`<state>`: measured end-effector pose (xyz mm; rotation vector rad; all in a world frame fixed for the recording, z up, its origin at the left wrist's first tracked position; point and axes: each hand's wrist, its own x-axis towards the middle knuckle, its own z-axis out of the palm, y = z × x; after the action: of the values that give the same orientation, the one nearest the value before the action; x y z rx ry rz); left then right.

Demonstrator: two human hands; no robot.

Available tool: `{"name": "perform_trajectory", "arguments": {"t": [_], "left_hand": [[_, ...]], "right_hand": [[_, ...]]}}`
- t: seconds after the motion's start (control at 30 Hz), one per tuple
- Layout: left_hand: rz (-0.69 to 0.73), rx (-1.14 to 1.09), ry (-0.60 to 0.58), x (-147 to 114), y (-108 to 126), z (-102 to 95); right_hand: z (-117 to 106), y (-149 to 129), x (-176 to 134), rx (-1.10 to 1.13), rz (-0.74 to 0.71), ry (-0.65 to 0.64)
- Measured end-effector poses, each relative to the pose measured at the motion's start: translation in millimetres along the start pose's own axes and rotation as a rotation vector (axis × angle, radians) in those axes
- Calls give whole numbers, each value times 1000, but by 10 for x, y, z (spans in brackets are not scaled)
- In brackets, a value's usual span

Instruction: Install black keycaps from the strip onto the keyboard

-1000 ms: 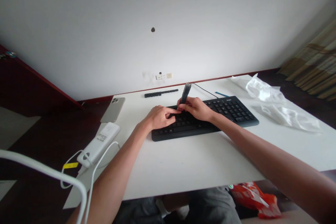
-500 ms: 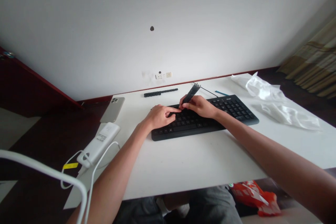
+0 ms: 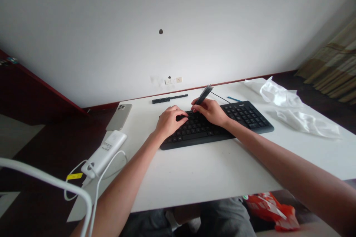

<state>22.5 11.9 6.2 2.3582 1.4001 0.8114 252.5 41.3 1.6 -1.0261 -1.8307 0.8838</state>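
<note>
1. Far left, we log a dark red door (image 3: 41,92) and, nearer us, a thick white cable (image 3: 52,178) arching across the lower corner.
2. At the left end of the white tabletop (image 3: 205,177), we note a white oblong electronic device (image 3: 109,148) with small printed text, too fine for us to read. Thin white cord loops beside it, bearing a yellow tag (image 3: 74,176).
3. Just behind the device lies a smartphone (image 3: 119,116), its back and camera cluster facing up.
4. Near the tabletop's rear edge we record a row of black keycaps (image 3: 170,99), well apart from the hands. Wall sockets (image 3: 173,80) sit above.
5. Left hand (image 3: 169,120): over the keyboard's left end, thumb and forefinger brought close together by the upper key rows. We cannot tell whether a small piece is pinched between them.
6. The black keyboard (image 3: 196,132) lies flat, slightly slanted, reaching from beneath the left hand to well past the right.
7. Right hand (image 3: 211,112): fingers closed around a dark stick-like tool (image 3: 205,94), top leaning rightward, above the keyboard's rear edge. Its lower tip is unclear to us.
8. Behind the keyboard, we see its black cord (image 3: 221,97) and a slim blue stick (image 3: 234,99).
9. Farther right: crumpled whitish plastic wrapping (image 3: 278,94) on the tabletop, then a tan curtain (image 3: 330,66).
</note>
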Motion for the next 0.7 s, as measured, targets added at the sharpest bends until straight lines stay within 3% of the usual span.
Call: {"name": "perform_trajectory", "arguments": {"t": [0.13, 0.3, 0.47, 0.7], "left_hand": [[66, -6, 6, 10, 18, 20], [16, 15, 82, 30, 0, -18], [-158, 162, 231, 60, -254, -216], [-291, 242, 186, 132, -578, -314]], "right_hand": [[12, -1, -2, 31, 6, 11], [23, -10, -8, 40, -5, 80], [10, -22, -12, 24, -4, 62], [-6, -18, -7, 32, -4, 46]]}}
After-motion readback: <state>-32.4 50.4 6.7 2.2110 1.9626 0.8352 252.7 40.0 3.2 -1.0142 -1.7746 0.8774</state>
